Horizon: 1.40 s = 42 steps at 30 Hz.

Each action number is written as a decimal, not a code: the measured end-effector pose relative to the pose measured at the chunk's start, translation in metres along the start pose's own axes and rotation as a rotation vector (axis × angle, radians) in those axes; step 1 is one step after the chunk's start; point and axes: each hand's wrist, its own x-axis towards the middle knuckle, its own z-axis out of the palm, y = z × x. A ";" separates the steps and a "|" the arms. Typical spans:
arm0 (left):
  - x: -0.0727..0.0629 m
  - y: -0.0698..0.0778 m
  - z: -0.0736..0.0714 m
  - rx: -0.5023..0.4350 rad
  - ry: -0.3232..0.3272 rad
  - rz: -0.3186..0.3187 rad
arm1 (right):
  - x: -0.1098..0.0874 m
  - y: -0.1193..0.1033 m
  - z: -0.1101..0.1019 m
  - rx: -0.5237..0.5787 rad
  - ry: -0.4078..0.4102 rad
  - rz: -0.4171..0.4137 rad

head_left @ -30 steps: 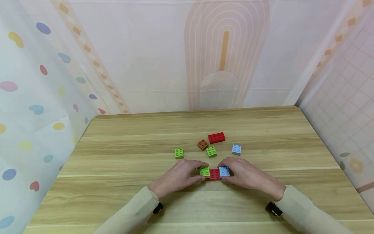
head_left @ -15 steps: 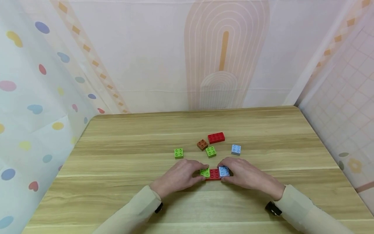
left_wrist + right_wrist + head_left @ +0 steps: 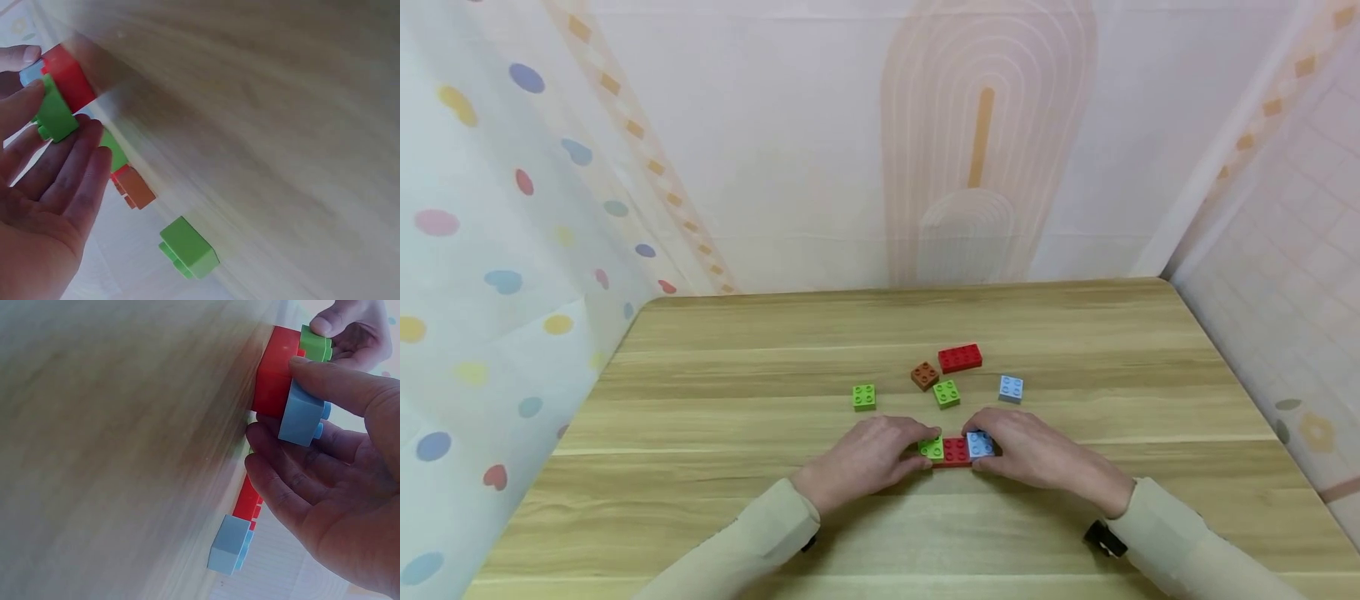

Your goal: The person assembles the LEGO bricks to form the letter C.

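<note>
held green brick (image 3: 932, 450): kinda behind left hand (image 3: 867, 458)
held blue brick (image 3: 979, 446): same, behind right hand (image 3: 1037, 448)
middle red brick (image 3: 956, 451): ends tucked under those
left sleeve (image 3: 751, 531), right sleeve (image 3: 1183, 533): both chopped at near edge

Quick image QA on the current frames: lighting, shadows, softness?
Head: fairly even light, loose bricks legible, soft shadows near both sleeves; left wrist: hazy, table grain soft, dark shadow beside the red brick between the hands; right wrist: similar shadow by that brick, pale backdrop washed out.
</note>
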 end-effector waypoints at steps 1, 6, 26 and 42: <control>0.000 0.000 0.000 -0.005 -0.005 -0.004 | 0.000 0.000 0.000 0.001 -0.002 0.001; -0.001 0.001 0.000 -0.053 -0.031 -0.043 | 0.000 0.001 0.001 0.010 -0.009 0.006; -0.014 -0.016 -0.012 -0.209 0.079 -0.087 | 0.000 0.002 0.000 0.017 -0.013 0.022; -0.023 -0.047 -0.025 -0.284 0.259 -0.091 | 0.000 0.001 0.000 0.011 -0.012 0.028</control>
